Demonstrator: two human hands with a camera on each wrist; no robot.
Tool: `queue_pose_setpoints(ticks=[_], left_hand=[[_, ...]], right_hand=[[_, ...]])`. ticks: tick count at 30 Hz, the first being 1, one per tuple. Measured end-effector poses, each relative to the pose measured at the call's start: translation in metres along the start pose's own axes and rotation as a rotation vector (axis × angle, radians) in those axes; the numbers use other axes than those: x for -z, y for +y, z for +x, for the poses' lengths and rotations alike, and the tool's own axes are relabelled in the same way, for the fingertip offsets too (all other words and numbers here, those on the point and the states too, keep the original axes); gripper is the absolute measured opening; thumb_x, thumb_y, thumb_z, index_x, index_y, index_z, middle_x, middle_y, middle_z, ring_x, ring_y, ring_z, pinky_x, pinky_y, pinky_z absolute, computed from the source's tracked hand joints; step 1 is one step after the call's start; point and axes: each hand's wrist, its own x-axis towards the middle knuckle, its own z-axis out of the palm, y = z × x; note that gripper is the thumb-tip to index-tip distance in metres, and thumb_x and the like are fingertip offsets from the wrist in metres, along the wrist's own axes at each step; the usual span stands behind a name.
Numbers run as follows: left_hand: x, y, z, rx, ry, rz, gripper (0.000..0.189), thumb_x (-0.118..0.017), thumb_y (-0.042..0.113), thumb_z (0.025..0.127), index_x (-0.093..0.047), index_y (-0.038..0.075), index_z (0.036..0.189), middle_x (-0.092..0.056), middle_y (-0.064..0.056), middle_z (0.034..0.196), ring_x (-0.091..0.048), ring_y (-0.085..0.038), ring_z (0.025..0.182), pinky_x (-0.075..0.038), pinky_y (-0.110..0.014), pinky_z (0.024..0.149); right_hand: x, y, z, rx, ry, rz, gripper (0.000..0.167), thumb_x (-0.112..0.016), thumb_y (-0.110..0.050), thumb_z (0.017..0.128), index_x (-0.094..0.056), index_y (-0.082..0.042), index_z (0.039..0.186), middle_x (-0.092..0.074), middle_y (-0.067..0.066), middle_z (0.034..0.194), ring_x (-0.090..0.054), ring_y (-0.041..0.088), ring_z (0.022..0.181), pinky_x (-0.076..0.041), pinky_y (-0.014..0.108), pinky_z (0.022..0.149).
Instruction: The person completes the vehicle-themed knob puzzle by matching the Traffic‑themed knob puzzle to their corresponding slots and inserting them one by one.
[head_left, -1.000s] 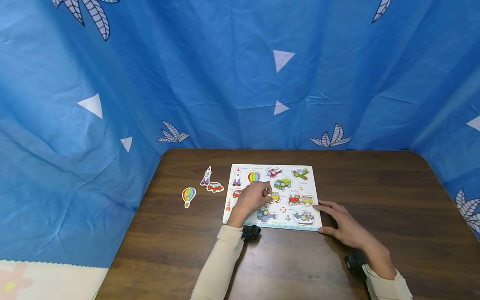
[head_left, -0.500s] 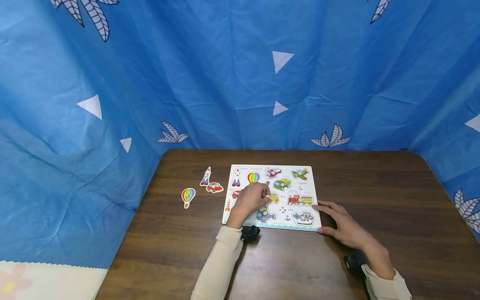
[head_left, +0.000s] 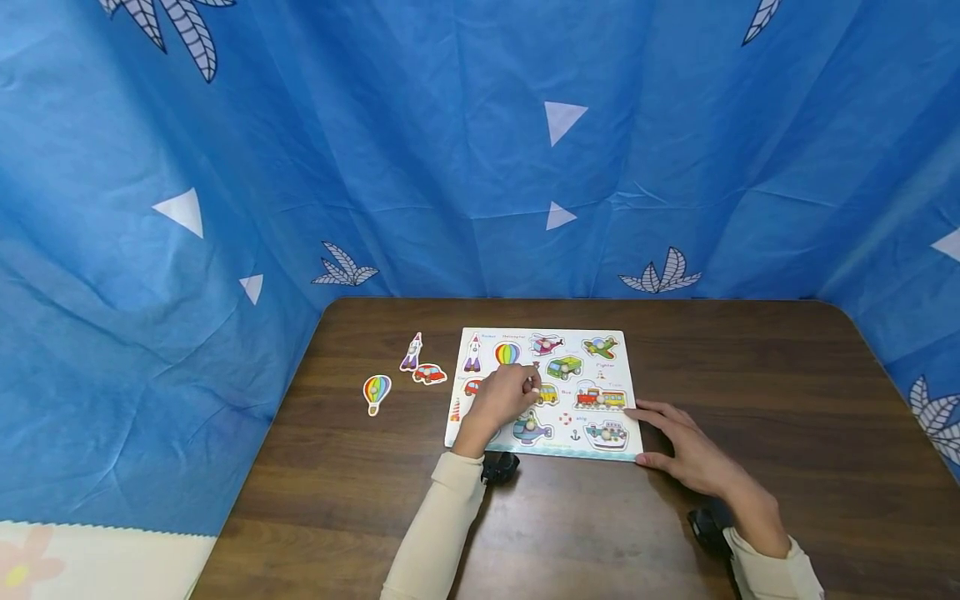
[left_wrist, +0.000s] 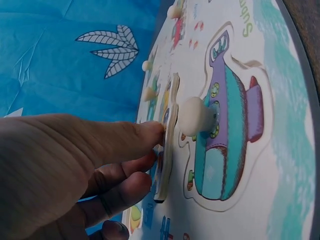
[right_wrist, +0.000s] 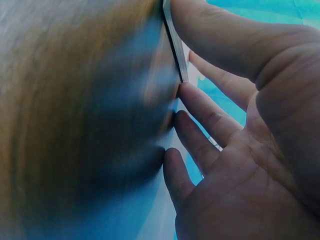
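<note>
My left hand (head_left: 506, 396) is over the middle of a white vehicle puzzle board (head_left: 626, 371). It pinches the yellow bus puzzle piece (head_left: 549, 394) between thumb and fingers. In the left wrist view the piece (left_wrist: 170, 145) is seen edge-on, tilted against the board surface; the fingers hide its knob. Beside it, the submarine piece (left_wrist: 227, 135) lies in its recess, its knob sticking up. My right hand (head_left: 697, 458) touches the board's right edge with fingers spread, the thumb at the lower corner.
Left of the board lie a rocket piece (head_left: 412, 352), a red car piece (head_left: 430, 374) and a hot-air balloon piece (head_left: 377, 393). Train (head_left: 600, 398), ship (head_left: 607, 435), truck (head_left: 565, 367), helicopter (head_left: 547, 345) and plane (head_left: 600, 347) pieces sit in the board. A blue curtain (head_left: 480, 167) stands behind the table (head_left: 585, 525).
</note>
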Motion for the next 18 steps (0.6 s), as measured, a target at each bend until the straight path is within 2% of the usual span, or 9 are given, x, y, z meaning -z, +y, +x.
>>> queue_pose_setpoints(ticks=[9,13,18], left_hand=[[-0.002,-0.003,0.000,-0.005,0.000,-0.006,0.004,-0.073,0.015,0.088,-0.070,0.018,0.088,-0.055,0.008,0.072,-0.048,-0.005,0.065,-0.037,-0.021,0.054],[0.000,-0.005,-0.002,0.008,0.009,-0.015,0.008,-0.074,0.017,0.089,-0.072,0.018,0.096,-0.059,0.008,0.076,-0.051,-0.006,0.067,-0.040,-0.022,0.056],[0.009,-0.014,-0.008,0.025,0.063,-0.030,0.014,-0.073,0.014,0.090,-0.073,0.016,0.104,-0.064,0.005,0.083,-0.054,-0.008,0.072,-0.043,-0.022,0.059]], right_hand=[[0.001,0.000,0.001,0.005,-0.003,-0.006,0.065,-0.079,-0.021,0.085,-0.052,-0.009,0.143,-0.041,0.023,0.149,-0.037,0.050,0.132,-0.039,0.070,0.098],[0.001,-0.001,0.001,0.011,0.001,-0.006,0.065,-0.079,-0.019,0.084,-0.052,-0.009,0.143,-0.041,0.023,0.149,-0.037,0.050,0.132,-0.039,0.070,0.097],[0.000,0.001,0.000,0.015,0.003,-0.004,0.065,-0.079,-0.021,0.084,-0.053,-0.009,0.142,-0.040,0.023,0.149,-0.037,0.050,0.132,-0.039,0.069,0.097]])
